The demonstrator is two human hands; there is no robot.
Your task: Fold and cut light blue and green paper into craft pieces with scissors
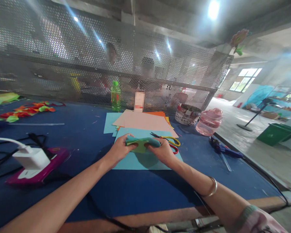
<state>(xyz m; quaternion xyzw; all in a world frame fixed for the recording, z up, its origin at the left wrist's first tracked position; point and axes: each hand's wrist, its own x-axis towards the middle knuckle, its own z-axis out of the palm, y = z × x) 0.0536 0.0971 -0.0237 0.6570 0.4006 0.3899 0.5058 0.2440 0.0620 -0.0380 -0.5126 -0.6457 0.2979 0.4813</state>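
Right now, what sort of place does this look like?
Likely a handicraft workshop: a long blue-topped worktable laid out with coloured paper sheets, scissors and a glue gun.

Two bare hands (120,150) share one folded piece of teal foam (143,141); near them are one pair of yellow-handled scissors (168,139), one red-handled pair of scissors (174,149), one glue gun (224,148) and one white charger (31,158). There is one green plastic bottle (115,96); one pink plastic jar (209,122); one woven basket (187,114); one green bin (276,134); one perforated metal screen (63,64); three people (147,69).
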